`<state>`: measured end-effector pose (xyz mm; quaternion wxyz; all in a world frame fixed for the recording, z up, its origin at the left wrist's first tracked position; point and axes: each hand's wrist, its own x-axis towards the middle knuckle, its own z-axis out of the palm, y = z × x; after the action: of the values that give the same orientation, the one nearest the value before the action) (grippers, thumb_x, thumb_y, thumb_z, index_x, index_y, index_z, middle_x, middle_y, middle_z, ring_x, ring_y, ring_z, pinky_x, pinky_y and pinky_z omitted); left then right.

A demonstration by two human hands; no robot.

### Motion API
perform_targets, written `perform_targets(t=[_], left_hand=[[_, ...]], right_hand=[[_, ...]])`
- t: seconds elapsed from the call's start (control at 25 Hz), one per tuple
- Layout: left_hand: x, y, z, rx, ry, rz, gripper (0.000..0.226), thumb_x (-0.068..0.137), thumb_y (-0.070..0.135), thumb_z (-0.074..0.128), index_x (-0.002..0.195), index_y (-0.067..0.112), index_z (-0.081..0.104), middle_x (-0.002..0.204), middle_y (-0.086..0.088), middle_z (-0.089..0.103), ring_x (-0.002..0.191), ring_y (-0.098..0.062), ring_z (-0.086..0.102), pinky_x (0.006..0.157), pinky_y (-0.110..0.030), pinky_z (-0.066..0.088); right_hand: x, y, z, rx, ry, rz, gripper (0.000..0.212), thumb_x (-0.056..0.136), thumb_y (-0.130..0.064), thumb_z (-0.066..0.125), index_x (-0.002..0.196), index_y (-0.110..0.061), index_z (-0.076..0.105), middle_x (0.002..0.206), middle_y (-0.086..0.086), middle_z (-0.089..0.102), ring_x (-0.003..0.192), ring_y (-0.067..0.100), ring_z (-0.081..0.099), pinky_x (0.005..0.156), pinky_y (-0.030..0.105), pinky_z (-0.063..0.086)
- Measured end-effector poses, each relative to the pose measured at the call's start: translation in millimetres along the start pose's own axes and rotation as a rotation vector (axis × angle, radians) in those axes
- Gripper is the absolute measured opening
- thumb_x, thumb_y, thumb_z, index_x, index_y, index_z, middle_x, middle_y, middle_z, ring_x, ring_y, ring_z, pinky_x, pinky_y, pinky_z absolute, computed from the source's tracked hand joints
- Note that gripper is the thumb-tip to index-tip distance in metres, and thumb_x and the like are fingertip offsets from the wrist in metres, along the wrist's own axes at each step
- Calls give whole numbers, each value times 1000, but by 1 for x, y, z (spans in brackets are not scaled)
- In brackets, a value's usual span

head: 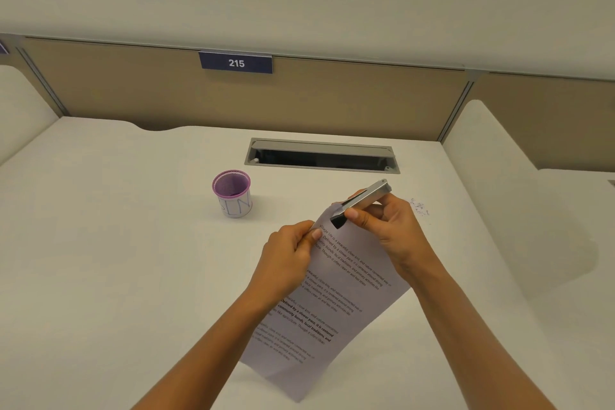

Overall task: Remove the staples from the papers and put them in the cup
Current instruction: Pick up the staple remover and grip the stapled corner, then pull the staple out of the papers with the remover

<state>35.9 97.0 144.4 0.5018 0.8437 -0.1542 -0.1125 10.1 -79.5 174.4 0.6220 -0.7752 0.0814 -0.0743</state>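
Note:
Printed white papers [336, 296] are lifted off the desk, tilted toward me. My left hand [293, 253] pinches their upper left edge between thumb and fingers. My right hand [389, 226] grips a grey metal staple remover [366, 198], whose black tip sits at the papers' top corner. The staple itself is too small to see. A purple mesh cup [232, 193] with a white label stands upright on the desk, to the left of and beyond my hands.
The white desk [116, 243] has a grey cable slot [321, 156] with a dark opening beyond the hands. Small scattered specks [419, 206] lie right of my right hand. A tan partition with a "215" plate [236, 62] closes the back; white dividers flank both sides.

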Motion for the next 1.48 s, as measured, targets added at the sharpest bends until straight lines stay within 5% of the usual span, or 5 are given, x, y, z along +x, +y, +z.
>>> perform_targets(t=[0.28, 0.52, 0.68, 1.12, 1.48], left_hand=[[5, -6, 1, -42, -23, -57, 29, 98, 35, 45, 94, 15, 66, 86, -4, 75, 75, -22, 72, 74, -49, 58], [16, -21, -1, -125, -85, -197, 29, 98, 34, 46, 95, 16, 69, 88, -3, 77, 78, -21, 74, 82, -49, 57], [22, -34, -7, -191, -74, -256, 30, 98, 33, 47, 94, 14, 69, 88, -5, 77, 80, -25, 74, 84, -52, 56], [30, -59, -14, -253, 12, -391, 31, 99, 29, 46, 89, 12, 70, 85, -7, 77, 80, -27, 73, 85, -50, 56], [42, -55, -17, -264, -4, -412, 32, 99, 29, 46, 92, 8, 69, 85, -9, 77, 80, -30, 73, 81, -48, 56]], right_hand=[[1, 1, 9, 51, 35, -11, 32, 74, -39, 69, 97, -16, 66, 84, -3, 78, 74, 21, 73, 68, 29, 57], [28, 15, 5, 201, -57, 170, 46, 76, -41, 69, 115, -17, 62, 107, 0, 74, 96, 20, 71, 95, 43, 52], [71, 28, -14, 357, 13, 232, 32, 90, -26, 60, 120, -18, 55, 115, 8, 69, 100, 27, 70, 99, 44, 49], [167, 148, 9, -989, -153, 290, 43, 89, -35, 63, 126, -16, 52, 118, 8, 64, 96, 24, 64, 80, 29, 50], [191, 181, 25, -1313, -212, 218, 30, 90, -29, 59, 117, -16, 58, 109, 8, 58, 98, 22, 57, 79, 31, 52]])
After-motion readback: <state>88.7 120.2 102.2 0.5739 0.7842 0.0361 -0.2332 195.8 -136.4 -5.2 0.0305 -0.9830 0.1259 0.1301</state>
